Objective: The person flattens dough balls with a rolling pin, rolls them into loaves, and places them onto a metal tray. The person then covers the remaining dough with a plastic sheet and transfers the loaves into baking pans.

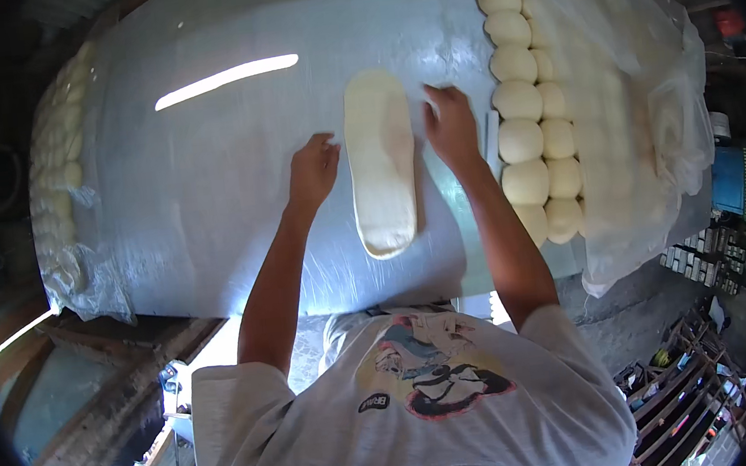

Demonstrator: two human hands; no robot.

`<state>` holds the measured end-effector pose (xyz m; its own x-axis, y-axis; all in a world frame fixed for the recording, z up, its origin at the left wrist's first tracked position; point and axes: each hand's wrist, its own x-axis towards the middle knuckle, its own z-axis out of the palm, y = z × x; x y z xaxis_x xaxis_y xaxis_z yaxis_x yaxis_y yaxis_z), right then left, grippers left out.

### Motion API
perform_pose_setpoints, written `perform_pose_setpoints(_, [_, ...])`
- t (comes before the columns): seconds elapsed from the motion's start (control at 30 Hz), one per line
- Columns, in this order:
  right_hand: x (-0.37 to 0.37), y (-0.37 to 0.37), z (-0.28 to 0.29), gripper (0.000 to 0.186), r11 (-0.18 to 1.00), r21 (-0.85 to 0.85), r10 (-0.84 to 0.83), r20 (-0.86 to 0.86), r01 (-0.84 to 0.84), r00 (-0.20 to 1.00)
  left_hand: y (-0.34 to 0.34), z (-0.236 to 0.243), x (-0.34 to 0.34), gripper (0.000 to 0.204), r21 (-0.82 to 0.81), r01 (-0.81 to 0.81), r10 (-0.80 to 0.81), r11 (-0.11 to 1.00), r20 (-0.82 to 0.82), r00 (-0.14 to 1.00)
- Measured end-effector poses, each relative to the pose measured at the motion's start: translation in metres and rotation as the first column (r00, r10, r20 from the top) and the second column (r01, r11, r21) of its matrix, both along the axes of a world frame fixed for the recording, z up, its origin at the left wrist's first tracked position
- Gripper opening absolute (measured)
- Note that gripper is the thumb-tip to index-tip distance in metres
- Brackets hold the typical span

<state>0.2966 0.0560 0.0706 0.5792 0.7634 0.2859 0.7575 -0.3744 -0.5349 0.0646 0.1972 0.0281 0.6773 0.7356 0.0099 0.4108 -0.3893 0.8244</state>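
Observation:
A long, flattened strip of pale dough point(380, 151) with rounded ends lies lengthwise in front of me on the metal tabletop point(233, 175). Its near end shows a slightly raised, folded-looking lip. To its left hovers my left hand point(315, 168), fingers loosely bent and apart, holding nothing. My right hand point(452, 122) is on the other side, thumb and fingers spread, also without anything in it. Both hands are beside the dough with a small gap, not touching it. A narrow pale bar point(493, 143) lies just right of my right wrist.
Rows of round dough balls point(517, 98) line the right side, partly under a clear plastic sheet point(627, 119). More dough balls point(61, 164) sit under plastic at the left edge. Blue and green crates point(742, 179) stand beyond the table on the right, above a slatted rack point(685, 392).

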Motion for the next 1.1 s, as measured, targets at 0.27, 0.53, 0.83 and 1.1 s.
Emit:
perform_pose_setpoints(0.27, [-0.001, 0.095, -0.035, 0.023, 0.877, -0.475, 0.031, -0.110, -0.080, 0.993, 0.094, -0.026, 0.114, 0.031, 0.658, 0.172, -0.274, 0.733, 0.055, 0.960])
perform_pose_setpoints(0.53, [0.067, 0.036, 0.128, 0.022, 0.858, 0.116, 0.327, -0.875, -0.501, 0.357, 0.081, 0.156, 0.065, 0.014, -0.386, 0.507, -0.448, 0.770, 0.238, 0.862])
perform_pose_setpoints(0.83, [-0.007, -0.017, 0.289, 0.029, 0.896, 0.193, 0.440, -0.265, -0.399, 0.858, 0.008, 0.330, 0.018, 0.016, 0.292, 0.254, -0.322, 0.922, 0.212, 0.923])
perform_pose_setpoints(1.1, [-0.087, -0.100, -0.052, 0.033, 0.984, -0.090, 0.174, 0.256, -0.156, 0.951, -0.077, 0.002, -0.019, 0.028, 0.472, 0.193, -0.035, 0.860, -0.323, 0.946])
